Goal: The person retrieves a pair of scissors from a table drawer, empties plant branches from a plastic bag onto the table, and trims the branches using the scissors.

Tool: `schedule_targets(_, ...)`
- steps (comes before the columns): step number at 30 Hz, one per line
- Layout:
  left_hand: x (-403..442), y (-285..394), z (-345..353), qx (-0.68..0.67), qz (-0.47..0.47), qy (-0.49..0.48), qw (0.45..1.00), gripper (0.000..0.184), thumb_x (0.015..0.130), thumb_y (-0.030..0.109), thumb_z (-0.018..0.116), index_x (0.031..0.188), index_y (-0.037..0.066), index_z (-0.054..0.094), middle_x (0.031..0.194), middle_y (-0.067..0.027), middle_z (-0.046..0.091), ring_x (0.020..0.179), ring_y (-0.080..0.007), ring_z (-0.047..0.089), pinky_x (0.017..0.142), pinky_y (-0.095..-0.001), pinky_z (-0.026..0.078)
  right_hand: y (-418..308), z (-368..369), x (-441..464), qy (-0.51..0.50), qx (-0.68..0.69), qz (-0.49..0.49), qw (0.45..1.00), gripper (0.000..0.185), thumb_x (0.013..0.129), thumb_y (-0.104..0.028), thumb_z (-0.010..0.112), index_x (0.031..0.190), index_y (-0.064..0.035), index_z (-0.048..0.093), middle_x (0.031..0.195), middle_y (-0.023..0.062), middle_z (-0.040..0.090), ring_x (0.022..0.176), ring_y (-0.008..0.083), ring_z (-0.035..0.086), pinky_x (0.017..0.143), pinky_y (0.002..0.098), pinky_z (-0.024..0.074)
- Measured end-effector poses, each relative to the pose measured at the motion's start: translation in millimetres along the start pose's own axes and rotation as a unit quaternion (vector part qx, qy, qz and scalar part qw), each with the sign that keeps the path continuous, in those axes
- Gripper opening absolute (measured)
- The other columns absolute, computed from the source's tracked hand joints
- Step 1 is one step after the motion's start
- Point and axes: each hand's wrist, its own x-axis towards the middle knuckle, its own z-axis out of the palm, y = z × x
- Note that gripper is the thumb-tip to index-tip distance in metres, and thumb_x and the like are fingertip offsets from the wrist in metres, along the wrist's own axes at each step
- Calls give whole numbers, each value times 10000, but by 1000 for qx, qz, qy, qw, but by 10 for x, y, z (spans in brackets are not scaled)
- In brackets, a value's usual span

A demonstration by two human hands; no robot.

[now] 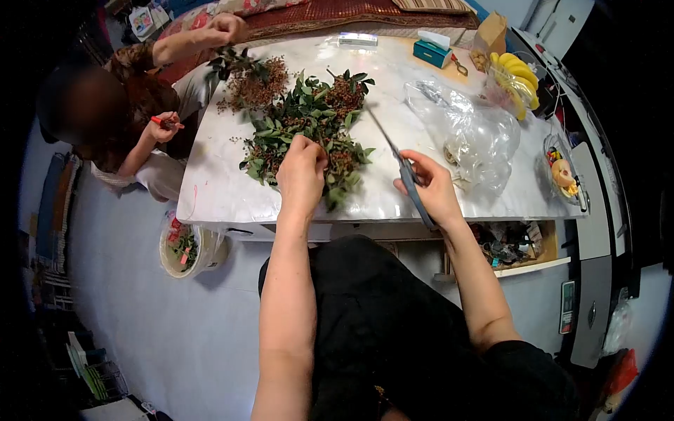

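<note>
While a small red item (169, 123) is being gripped in one hand (159, 132) of a co-worker (133, 67) at the far left, the co-worker's other hand (228, 28) is being held up with bent fingers, and what may lie between them cannot be told. Below the left end of the white surface (382, 193), a pale bin (217, 249) is standing on the floor with green leaves (184, 247) being contained in it. Near the surface's left edge, a berried sprig (260, 84) is lying beside the leafy branches (298, 112), which are being heaped toward the left of the surface, in front of the person. Over the near part of this heap, the left hand (300, 168) is being held with its fingers bent; whether a stem is being clamped in it cannot be told. Farther back, a white box (358, 40) is resting. To the right of the heap, dark-handled scissors (406, 175) are being clamped in the right hand (437, 188), the blades being pointed up and leftward. Behind it, a green tissue box (431, 53) is sitting. A clear plastic bag (484, 133) is being spread to the right, and yellow bananas (518, 72) are lying near the far right corner.
</note>
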Motion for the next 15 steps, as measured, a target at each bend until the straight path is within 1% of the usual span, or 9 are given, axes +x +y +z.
schedule_targets(1, 11, -15, 0, -62, 4, 42, 997, 57, 737, 12, 662, 786, 19, 633, 932, -117, 552, 836, -317, 588, 712, -410, 468, 16, -9, -66, -1, -5, -34, 999, 469, 723, -100, 775, 1150, -4, 607, 815, 14, 626, 737, 80, 554, 699, 224, 453)
schedule_targets(3, 31, -28, 4, -180, -5, 96, 979, 88, 740, 23, 689, 809, 5, 638, 933, -93, 538, 852, -253, 569, 758, -348, 453, 28, -75, -176, -2, -28, -37, 999, 465, 719, -105, 776, 1143, -11, 612, 816, 18, 630, 738, 82, 557, 697, 228, 456)
schedule_targets(4, 42, -20, 1, -180, -3, 99, 979, 88, 740, 23, 689, 809, 5, 638, 933, -93, 538, 852, -253, 569, 758, -348, 453, 9, -99, -221, -5, -54, -39, 998, 461, 714, -110, 777, 1136, -18, 617, 816, 22, 634, 739, 85, 559, 696, 231, 459)
schedule_targets(6, 75, 29, 0, -168, 22, 190, 967, 78, 743, 16, 690, 792, 5, 631, 933, -88, 538, 907, -252, 546, 818, -337, 427, -60, -146, -318, -4, -77, -42, 996, 459, 708, -119, 780, 1132, -31, 626, 825, 29, 641, 745, 89, 566, 703, 240, 469)
schedule_targets(7, 110, 75, 5, -203, 19, 221, 954, 83, 741, 10, 688, 787, 12, 620, 926, -88, 526, 939, -248, 517, 847, -341, 402, -76, -156, -342, 0, -83, -54, 995, 462, 707, -111, 779, 1135, -31, 625, 828, 30, 642, 748, 88, 567, 709, 239, 470)
schedule_targets(8, 134, 124, 12, -202, 21, 226, 953, 83, 741, 10, 688, 787, 12, 620, 926, -88, 526, 939, -248, 517, 847, -341, 402, -100, -157, -359, 4, -90, -66, 994, 464, 707, -102, 779, 1138, -31, 623, 831, 32, 644, 752, 87, 568, 715, 238, 471)
schedule_targets(10, 204, 290, -45, -192, 46, 312, 930, 83, 747, -2, 674, 794, 12, 607, 918, -92, 512, 928, -254, 505, 834, -349, 398, -179, -150, -338, 10, -77, -68, 995, 464, 719, -84, 769, 1152, -24, 614, 830, 20, 636, 762, 79, 569, 722, 232, 471)
schedule_targets(12, 258, 365, -5, -167, 77, 323, 928, 70, 760, -7, 656, 788, 13, 596, 942, -99, 504, 936, -265, 491, 837, -361, 389, -223, -150, -285, 57, -35, -75, 995, 472, 734, -61, 757, 1175, -14, 595, 834, 0, 620, 769, 63, 562, 720, 222, 466)
schedule_targets(15, 356, 217, 367, -196, -1, 254, 947, 75, 766, 32, 667, 804, 12, 606, 947, -101, 518, 946, -258, 510, 844, -343, 400, -321, -81, -71, 77, 0, -78, 994, 470, 744, -29, 732, 1187, -4, 577, 834, -15, 599, 751, 44, 540, 697, 202, 446)
